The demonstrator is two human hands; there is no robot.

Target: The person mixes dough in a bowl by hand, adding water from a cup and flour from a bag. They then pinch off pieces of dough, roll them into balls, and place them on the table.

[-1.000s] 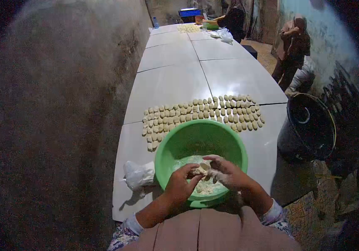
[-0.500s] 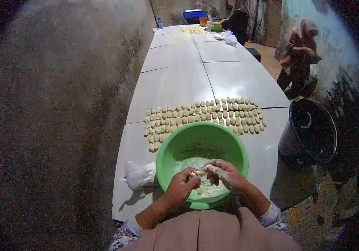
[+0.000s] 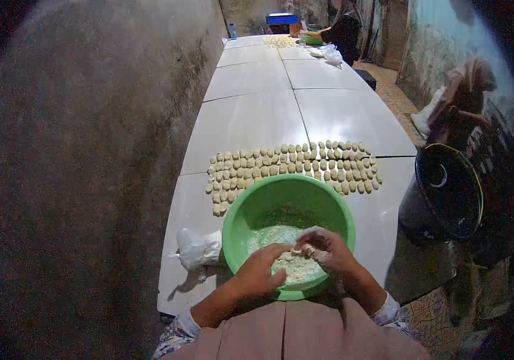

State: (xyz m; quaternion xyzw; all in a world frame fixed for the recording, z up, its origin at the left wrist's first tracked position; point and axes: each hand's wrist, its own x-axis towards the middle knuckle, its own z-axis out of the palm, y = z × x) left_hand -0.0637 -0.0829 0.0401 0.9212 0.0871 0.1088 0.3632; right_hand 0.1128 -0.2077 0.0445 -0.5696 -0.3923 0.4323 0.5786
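Left hand (image 3: 262, 271): palm down over the near rim of the green plastic bowl (image 3: 233, 217), fingers stretched fairly flat toward the middle, thumb apart. Fingertips touch the right hand's.

Right hand (image 3: 329, 251): floured, fingers curled, tips bunched together where they meet the left fingertips. Cannot tell whether a piece is pinched between them.

Dough (image 3: 281, 259): pale, crumbly mass in the bottom of the bowl, directly under both hands.

Bowl stands at the near edge of a long white table (image 3: 251, 120). Just left of the bowl, a crumpled white plastic bag (image 3: 197, 249) on the tabletop. Just beyond the bowl, shaped dough pieces (image 3: 293, 163) laid in several close rows across the table's width.

Right of the table, on the floor, a black bucket (image 3: 449, 195) with a light rim. A person (image 3: 467, 90) stands beyond it.

Far end of the table: a second patch of pieces (image 3: 278, 42), and another person (image 3: 344, 33) beside it.
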